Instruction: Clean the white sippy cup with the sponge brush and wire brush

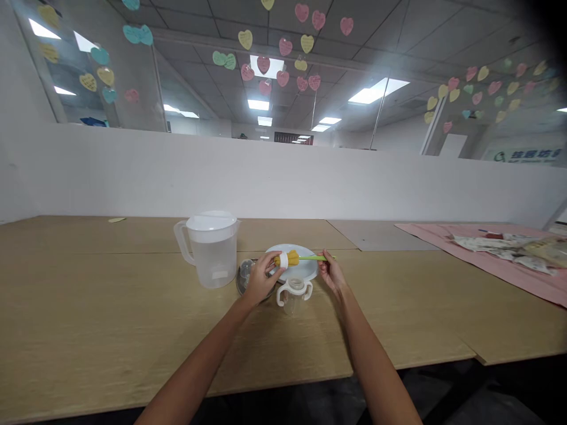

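My left hand [261, 278] pinches a white bottle collar ring [283, 260]. Through that ring passes the yellow sponge head of a bottle brush [294, 257]. The brush's thin green handle is gripped by my right hand [331, 274], its fingers closed. Both hands are above a white oval basin [306, 273]. Just in front of it stands a clear baby bottle [294, 302] with two white side handles and an open top. Under my left hand, partly hidden, is a round metal dish [240, 285] holding a clear dome-shaped cap [246, 268].
Left of the hands stands a lidded translucent pitcher [215, 260] with liquid in it. A pink cloth [509, 274] with fabric and a bag lies at the far right of the wooden table [110, 330]. Behind rises a white partition [283, 183] topped with glass.
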Demonstrator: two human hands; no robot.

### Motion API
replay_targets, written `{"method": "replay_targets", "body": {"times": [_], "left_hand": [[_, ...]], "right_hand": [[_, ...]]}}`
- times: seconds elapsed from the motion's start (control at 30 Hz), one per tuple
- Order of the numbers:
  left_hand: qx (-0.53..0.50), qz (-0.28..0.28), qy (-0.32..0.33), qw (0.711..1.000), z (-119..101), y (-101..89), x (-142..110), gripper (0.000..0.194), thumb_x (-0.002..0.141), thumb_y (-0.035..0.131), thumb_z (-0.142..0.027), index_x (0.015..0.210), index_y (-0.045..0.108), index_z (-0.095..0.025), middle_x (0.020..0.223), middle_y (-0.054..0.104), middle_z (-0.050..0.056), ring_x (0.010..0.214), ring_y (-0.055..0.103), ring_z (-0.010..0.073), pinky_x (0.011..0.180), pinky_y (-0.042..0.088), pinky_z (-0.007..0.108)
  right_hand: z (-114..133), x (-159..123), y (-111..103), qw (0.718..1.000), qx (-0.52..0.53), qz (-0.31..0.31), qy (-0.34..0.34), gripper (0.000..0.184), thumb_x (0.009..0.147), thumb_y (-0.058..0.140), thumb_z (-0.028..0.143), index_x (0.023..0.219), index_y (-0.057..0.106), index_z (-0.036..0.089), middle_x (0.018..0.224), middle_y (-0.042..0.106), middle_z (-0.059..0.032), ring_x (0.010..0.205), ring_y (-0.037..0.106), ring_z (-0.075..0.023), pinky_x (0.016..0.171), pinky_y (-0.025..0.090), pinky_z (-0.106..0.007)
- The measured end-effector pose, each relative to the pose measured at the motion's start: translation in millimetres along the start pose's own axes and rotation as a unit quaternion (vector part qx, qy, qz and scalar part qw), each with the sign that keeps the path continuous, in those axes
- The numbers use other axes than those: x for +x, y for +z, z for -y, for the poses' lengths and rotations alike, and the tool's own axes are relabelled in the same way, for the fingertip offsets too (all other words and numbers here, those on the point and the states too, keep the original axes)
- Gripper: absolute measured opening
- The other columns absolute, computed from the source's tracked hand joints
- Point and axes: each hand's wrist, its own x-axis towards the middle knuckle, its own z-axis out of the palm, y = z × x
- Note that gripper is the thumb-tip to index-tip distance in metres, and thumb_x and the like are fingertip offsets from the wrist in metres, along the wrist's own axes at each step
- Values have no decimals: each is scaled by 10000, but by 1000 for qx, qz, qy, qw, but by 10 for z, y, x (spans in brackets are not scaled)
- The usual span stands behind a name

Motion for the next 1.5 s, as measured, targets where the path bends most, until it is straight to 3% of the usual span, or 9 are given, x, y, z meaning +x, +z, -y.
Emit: {"method": "replay_targets", "body": {"times": [0.13,0.23,0.33,0.43,0.53,0.7,1.03,1.5], "left_hand": [[19,-14,8,1000,9,-37,6,367,762,519,-346,1099,488,-203,1160,510,51,1033,524,148,866,455,254],[122,-75,0,990,9,-133,13,334,756,519,-339,1062,510,-205,1084,515,46,982,524,146,837,449,251],[297,-110,-15,948,12,-278,5,301,744,512,-324,1018,537,-202,1018,498,62,959,505,183,820,428,280],[448,-69,-22,891,37,-401,-1,280,738,500,-319,983,551,-193,992,496,88,968,481,230,826,394,313],[518,-21,-20,855,86,-450,1,275,735,499,-317,968,550,-179,975,500,103,930,488,241,807,377,321],[542,51,-47,838,176,-431,-1,317,737,497,-353,984,532,-157,981,517,108,920,506,238,771,377,319],[569,87,-110,810,245,-442,-17,460,756,435,-500,1064,490,-163,1020,555,126,892,556,272,687,423,346],[551,65,-121,823,212,-463,-26,431,788,362,-480,1023,532,-162,1004,569,129,871,580,252,690,441,339]], "right_hand": [[10,-10,0,999,-2,14,42,173,700,633,271,631,536,145,415,528,38,299,433,-39,282,359,-107],[22,-2,-7,999,4,6,44,177,716,611,281,631,528,149,420,531,36,305,441,-45,289,367,-119],[40,13,-28,999,15,-10,35,195,724,593,296,624,517,149,406,516,40,297,423,-43,288,353,-122],[55,27,-53,999,28,-32,19,201,733,572,298,612,503,152,387,494,47,300,411,-39,292,340,-119],[59,31,-67,998,39,-52,4,188,745,545,280,613,495,156,383,484,53,308,404,-37,296,329,-117],[54,22,-63,997,41,-71,7,180,756,516,254,607,491,155,388,489,49,313,409,-38,300,329,-120],[58,20,-52,993,37,-115,13,192,799,426,176,613,471,160,376,494,48,297,399,-34,289,325,-114],[28,63,-117,994,6,-105,0,206,760,521,307,618,461,170,385,483,65,292,408,-40,286,341,-127]]}}
